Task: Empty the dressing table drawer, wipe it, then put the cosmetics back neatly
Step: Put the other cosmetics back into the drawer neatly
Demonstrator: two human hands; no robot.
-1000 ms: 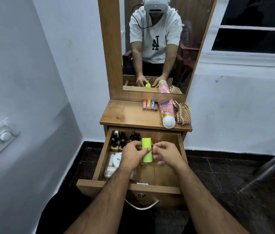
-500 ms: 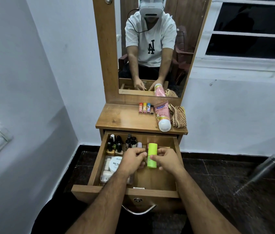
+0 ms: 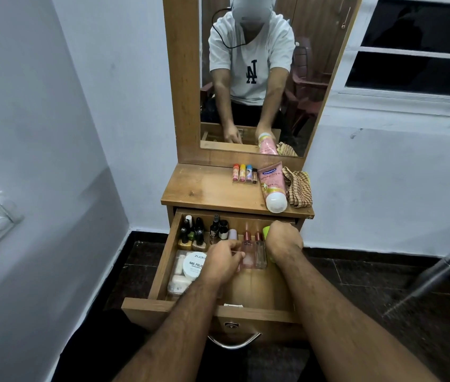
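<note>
Gripping green tube (image 3: 266,231) at drawer (image 3: 163,267) right wall; left hand (image 3: 225,260) seemingly pinching bottle (image 3: 246,253).

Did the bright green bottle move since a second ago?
Yes. The green bottle went from the middle of the drawer to its right wall, beside the glass perfume bottles, held by the right hand.

The open brown wooden drawer (image 3: 163,260) and the brown wooden desk (image 3: 207,188) above it have a smooth, faintly glossy laminate grain. Just beside the left hand (image 3: 225,261) stand clear glass bottles with coppery metallic caps (image 3: 254,253). Beyond the right hand (image 3: 284,239) lie a glossy pink plastic tube (image 3: 272,186) and a matt checked woven cloth (image 3: 299,188). The curved chrome metal handle (image 3: 233,343) shines.
</note>
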